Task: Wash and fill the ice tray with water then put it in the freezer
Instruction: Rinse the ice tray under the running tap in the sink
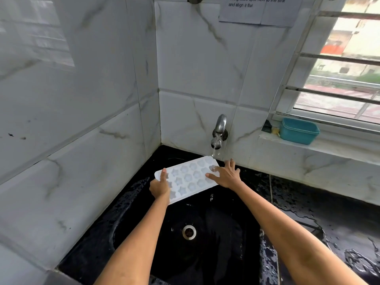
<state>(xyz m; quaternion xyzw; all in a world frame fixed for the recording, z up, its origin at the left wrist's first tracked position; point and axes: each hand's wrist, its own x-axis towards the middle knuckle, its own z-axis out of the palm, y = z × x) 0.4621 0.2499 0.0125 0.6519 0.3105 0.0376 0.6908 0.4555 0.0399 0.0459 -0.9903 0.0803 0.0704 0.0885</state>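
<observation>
While one tap (218, 132) runs, left hand (159, 187) grips one ice tray (189, 178); right hand (225, 174) lies flat, fingers spread.

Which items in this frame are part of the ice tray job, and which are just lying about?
In use: white ice tray, held by left hand and right hand; running tap; black sink.

Lying about: teal plastic tub on the window ledge; taped paper notice on the wall.

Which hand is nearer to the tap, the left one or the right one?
Right. The right hand rests on the ice tray end just below the tap. The left hand grips the opposite end, farther away.
</observation>
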